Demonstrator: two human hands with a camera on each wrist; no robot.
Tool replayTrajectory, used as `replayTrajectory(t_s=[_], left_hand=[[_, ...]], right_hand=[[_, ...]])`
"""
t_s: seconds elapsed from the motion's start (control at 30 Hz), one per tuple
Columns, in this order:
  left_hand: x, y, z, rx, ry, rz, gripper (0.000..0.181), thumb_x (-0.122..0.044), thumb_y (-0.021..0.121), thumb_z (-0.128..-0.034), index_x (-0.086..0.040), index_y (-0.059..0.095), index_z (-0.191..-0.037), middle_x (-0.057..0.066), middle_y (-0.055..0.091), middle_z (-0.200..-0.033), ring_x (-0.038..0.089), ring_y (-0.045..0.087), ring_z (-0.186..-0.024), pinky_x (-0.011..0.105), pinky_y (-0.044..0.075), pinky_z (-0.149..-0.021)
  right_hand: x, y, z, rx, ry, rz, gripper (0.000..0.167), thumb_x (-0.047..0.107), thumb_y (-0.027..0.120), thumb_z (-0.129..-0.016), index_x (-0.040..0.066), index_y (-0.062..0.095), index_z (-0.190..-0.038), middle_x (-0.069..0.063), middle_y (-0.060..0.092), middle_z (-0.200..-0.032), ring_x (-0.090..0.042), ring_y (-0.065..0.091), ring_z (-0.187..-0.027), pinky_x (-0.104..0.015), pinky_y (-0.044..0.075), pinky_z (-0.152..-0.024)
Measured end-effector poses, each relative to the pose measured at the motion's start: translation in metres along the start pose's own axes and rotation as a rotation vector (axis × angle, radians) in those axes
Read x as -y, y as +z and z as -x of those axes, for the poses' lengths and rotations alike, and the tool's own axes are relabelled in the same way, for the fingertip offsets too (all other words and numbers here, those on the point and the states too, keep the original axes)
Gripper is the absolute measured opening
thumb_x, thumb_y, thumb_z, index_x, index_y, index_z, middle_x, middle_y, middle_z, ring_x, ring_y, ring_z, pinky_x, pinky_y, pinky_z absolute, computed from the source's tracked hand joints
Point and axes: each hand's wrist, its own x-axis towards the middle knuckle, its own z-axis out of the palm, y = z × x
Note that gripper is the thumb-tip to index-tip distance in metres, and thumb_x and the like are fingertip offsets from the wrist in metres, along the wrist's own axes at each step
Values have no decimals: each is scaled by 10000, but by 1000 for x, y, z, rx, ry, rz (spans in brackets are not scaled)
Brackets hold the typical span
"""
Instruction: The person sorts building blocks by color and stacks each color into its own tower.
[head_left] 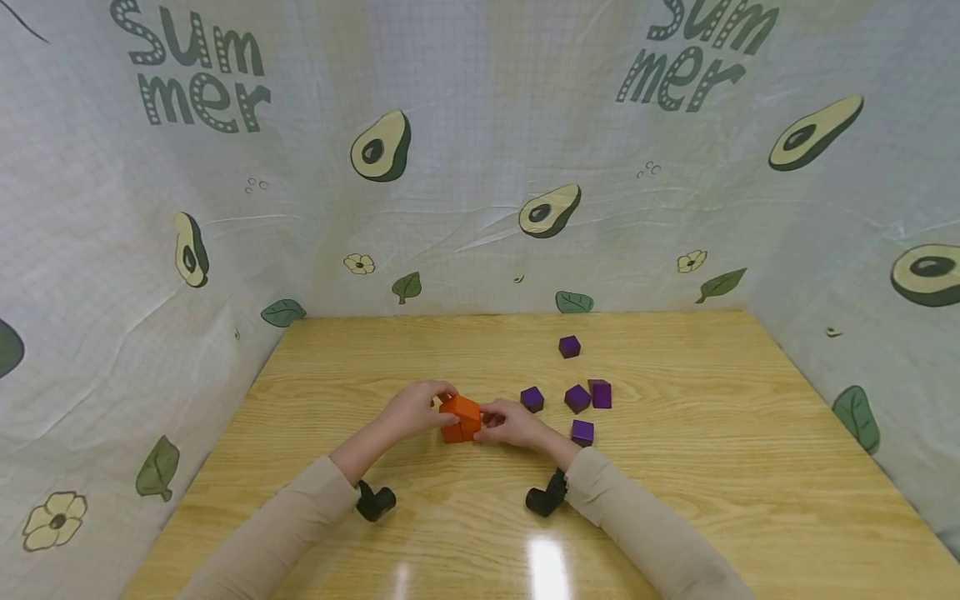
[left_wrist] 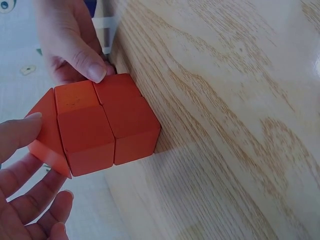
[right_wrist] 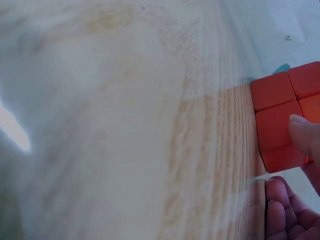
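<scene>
Orange cubes (head_left: 452, 433) (left_wrist: 135, 120) (right_wrist: 280, 122) stand on the table, stacked two layers high. On top of them lies an orange wedge (head_left: 462, 407) (left_wrist: 47, 135), its sloping faces upward. My left hand (head_left: 411, 410) (left_wrist: 35, 200) holds this wedge between thumb and fingers. From the right side, my right hand (head_left: 517, 423) (left_wrist: 72, 45) (right_wrist: 300, 200) grips the cubes, with the thumb on one cube's face. Its other fingers are curled low beside the stack, close to the table. The back of the stack is hidden.
Right of the hands, several purple blocks lie on the wooden table (head_left: 675, 450): one farther back (head_left: 570, 347), one near the right hand (head_left: 532, 399) and one in front (head_left: 582, 432). A printed cloth (head_left: 465, 167) hangs behind and at both sides.
</scene>
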Motion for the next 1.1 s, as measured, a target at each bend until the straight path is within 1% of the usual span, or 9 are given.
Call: replayTrajectory(t_s=[0.2,0.33,0.47,0.57,0.63,0.7,0.83,1.0,1.1], left_hand=[[1,1,0,-6,2,-5,322,-241,729,-780,-109,635,-1058,11,635,-967,181,572,-868,338,476,-768],[2,2,0,-7,5,1,318,-237,728,-781,-108,633,-1055,8,633,-966,178,571,-874,336,475,-774],[2,2,1,-8,6,9,323,-238,725,-784,-106,632,-1064,9,632,-966,180,571,-879,336,474,-777],[3,3,1,-13,10,5,321,-239,723,-786,-109,632,-1065,10,633,-967,178,572,-880,335,474,-777],[3,3,1,-19,12,-1,317,-239,724,-785,-110,634,-1060,9,634,-965,173,572,-876,332,475,-774],[3,3,1,-21,10,-1,316,-239,725,-784,-112,634,-1058,8,634,-965,170,570,-874,331,474,-773],[3,3,1,-15,-3,19,363,-250,726,-784,-110,623,-1102,12,632,-989,179,569,-886,337,474,-779],[7,-4,2,-7,-45,132,462,-290,699,-806,-126,567,-1216,54,613,-1066,231,546,-942,367,466,-783],[11,-9,3,-19,-50,197,452,-313,677,-822,-135,562,-1222,92,603,-1109,243,528,-958,380,457,-793]], right_hand=[[1,0,0,7,4,9,327,218,680,-830,104,628,-1132,-48,589,-896,-126,503,-791,-257,417,-724],[2,1,0,2,8,27,348,203,676,-834,94,610,-1158,-56,587,-901,-118,505,-786,-238,416,-715],[17,-1,6,-3,9,3,380,133,666,-837,35,577,-1194,-145,586,-936,-169,513,-804,-252,413,-718],[31,-6,10,7,3,-25,372,72,657,-834,-17,569,-1184,-214,577,-946,-226,517,-806,-252,410,-709],[36,-8,11,15,-1,-34,366,51,655,-829,-36,569,-1174,-238,572,-946,-246,517,-803,-249,409,-703],[33,-7,10,14,-1,-29,366,54,655,-831,-30,570,-1176,-232,574,-944,-237,513,-800,-245,406,-701],[15,-1,4,-2,8,-10,386,107,669,-831,16,572,-1194,-169,588,-939,-177,508,-792,-241,406,-703],[1,2,-1,-5,35,-30,441,156,698,-812,29,561,-1211,-91,583,-927,-132,510,-786,-241,422,-714],[0,1,-1,-4,58,-43,473,177,706,-806,32,549,-1229,-70,584,-931,-126,516,-794,-241,426,-727]])
